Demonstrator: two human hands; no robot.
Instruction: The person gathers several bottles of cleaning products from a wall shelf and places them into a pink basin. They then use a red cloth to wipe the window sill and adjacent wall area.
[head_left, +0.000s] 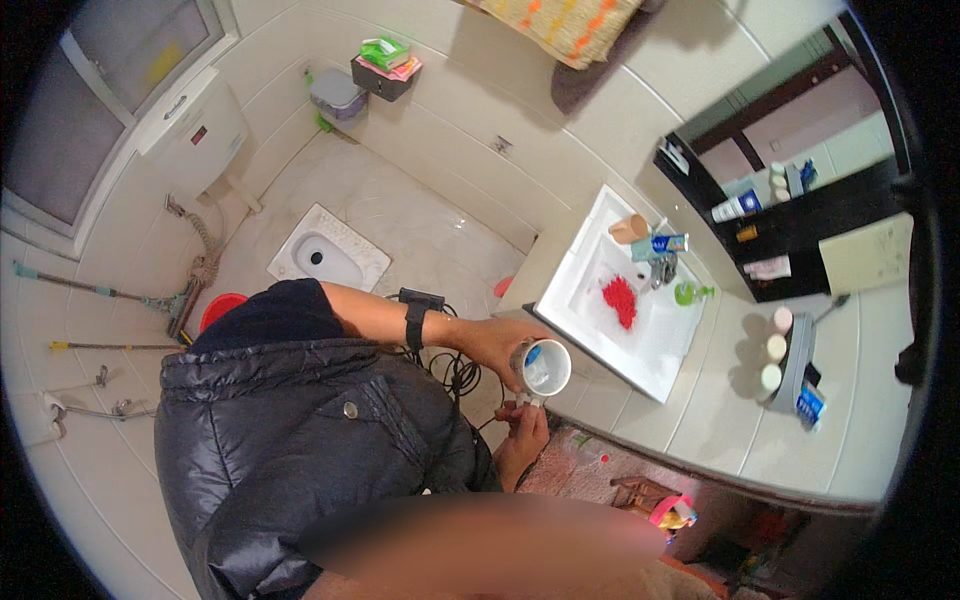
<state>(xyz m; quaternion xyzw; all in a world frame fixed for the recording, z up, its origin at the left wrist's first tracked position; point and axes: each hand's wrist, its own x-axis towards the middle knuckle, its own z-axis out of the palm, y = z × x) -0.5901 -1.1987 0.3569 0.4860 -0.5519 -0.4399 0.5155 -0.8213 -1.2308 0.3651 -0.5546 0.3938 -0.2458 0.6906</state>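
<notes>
A white mug (557, 366) is held upright in front of me, beside the near side of the washbasin (660, 375). My left hand (486, 343), with a black strap at the wrist, is wrapped around its body. The fingers of my right hand (523, 439) are at the mug's handle (531, 400). Something clear and something blue show inside the mug; I cannot tell what they are. A bright red wet-looking item (620, 302) lies in the basin. Behind it are a chrome faucet (663, 270), a peach cup (628, 229) and a toothpaste tube (669, 243).
A green pump bottle (685, 292) stands by the faucet. A dark mirror shelf (802, 259) and a grey wall holder (796, 364) with cups are on the wall. Cables (463, 373) lie on the floor near a squat toilet (330, 251). A doorway with a mat (570, 476) is below.
</notes>
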